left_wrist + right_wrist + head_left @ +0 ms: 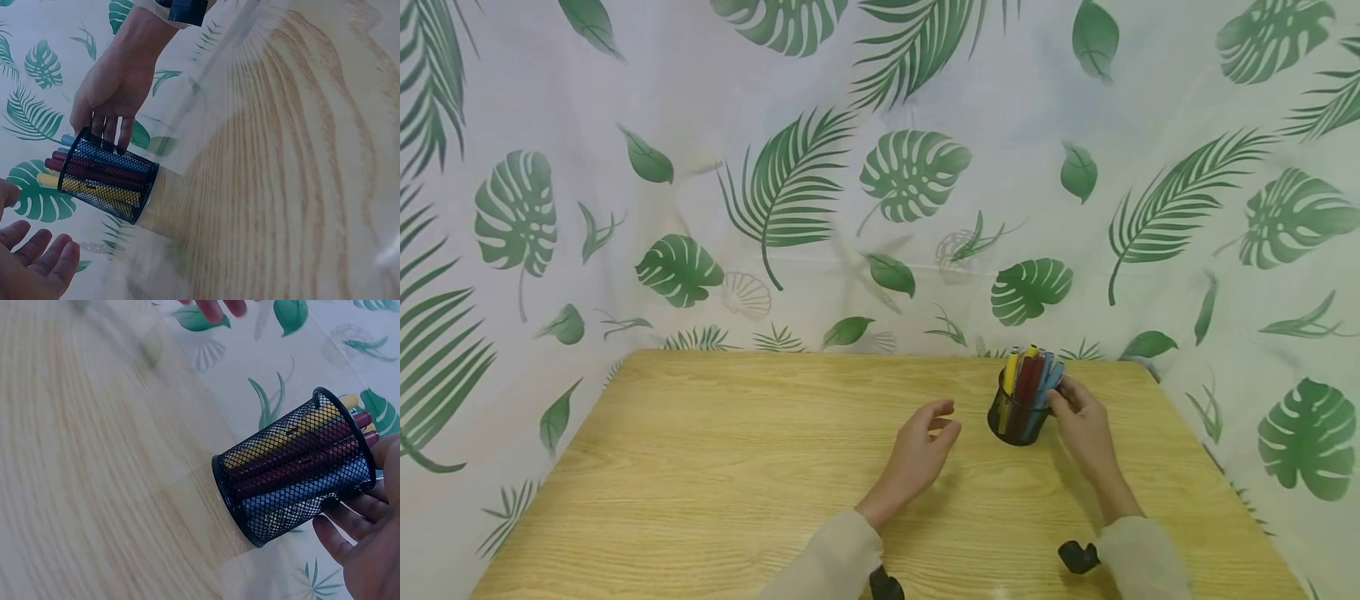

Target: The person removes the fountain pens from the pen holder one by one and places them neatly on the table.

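A black mesh pen holder stands on the wooden table toward its back right, its mesh clear in the right wrist view. Yellow, dark red and blue pens fill it, their ends poking above the rim. My right hand grips the holder's right side, thumb near the rim and fingers around the side; part of the fingers is hidden behind the mesh in the left wrist view. To the left of the holder, my left hand hovers apart from it, fingers loosely bent and holding nothing.
The wood-grain table stretches left and forward of the hands. Behind it hangs a white cloth printed with green leaves, meeting the table's back edge close behind the holder. A black device sits at the right wrist.
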